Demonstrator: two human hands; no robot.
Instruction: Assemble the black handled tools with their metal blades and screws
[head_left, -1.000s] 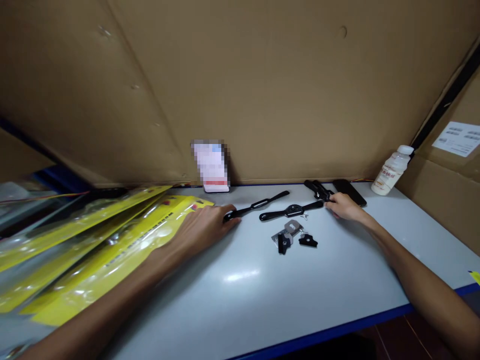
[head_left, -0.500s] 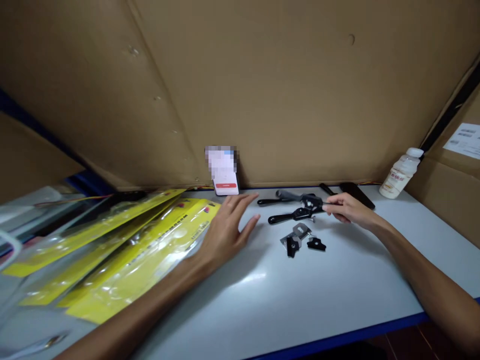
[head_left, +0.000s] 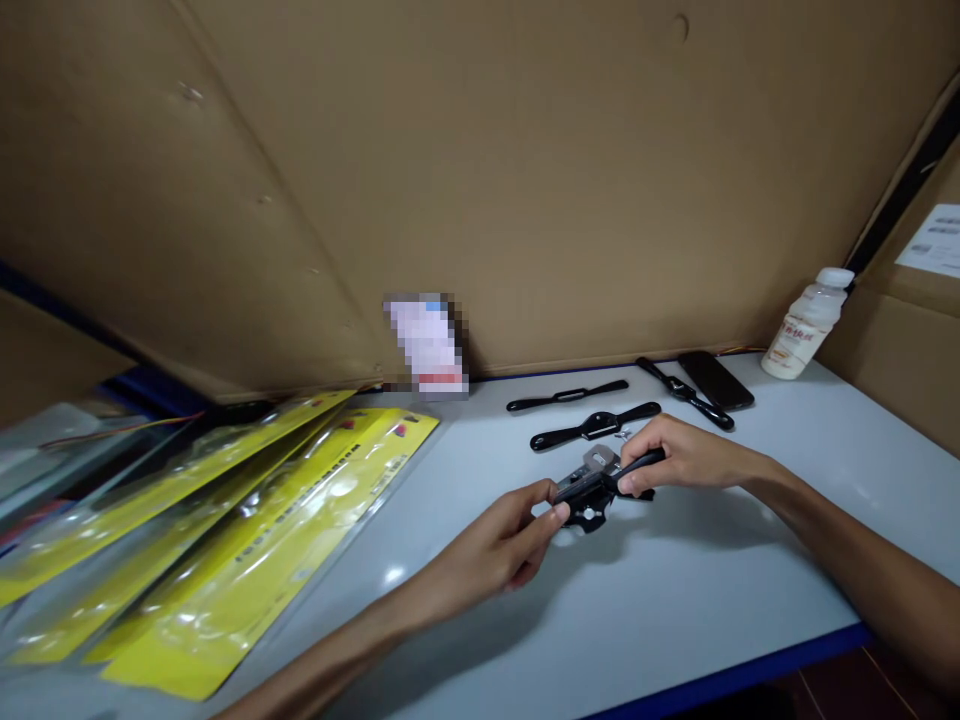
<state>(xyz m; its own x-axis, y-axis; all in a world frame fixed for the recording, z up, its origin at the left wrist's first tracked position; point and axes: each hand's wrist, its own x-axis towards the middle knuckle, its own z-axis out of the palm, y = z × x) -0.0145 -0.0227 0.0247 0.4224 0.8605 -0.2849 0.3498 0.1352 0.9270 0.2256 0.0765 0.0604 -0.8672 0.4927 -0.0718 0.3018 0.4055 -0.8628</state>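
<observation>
My left hand (head_left: 514, 535) and my right hand (head_left: 675, 458) are both closed, one on each handle of a black spokeshave (head_left: 592, 487). It is tilted, above small loose parts that it partly hides. Among these a silver blade (head_left: 598, 458) shows behind the tool. A black cap piece shows in front of it; I cannot tell whether it is loose or part of the tool. Just beyond lies a second black spokeshave body (head_left: 598, 427), with a thinner one (head_left: 568, 397) behind it. Another spokeshave body (head_left: 684, 390) rests slantwise at the right.
Yellow-backed clear plastic packages (head_left: 300, 530) overlap on the left of the table (head_left: 465, 660). A phone with a blurred screen (head_left: 427, 345) leans against the cardboard wall (head_left: 525, 180). A dark phone-like slab (head_left: 716, 380) and a white-capped bottle (head_left: 806, 325) are at the back right.
My right hand has brought a spokeshave nearer and to the left, over the loose parts. My left hand, open before, has moved right and closed on its other handle.
</observation>
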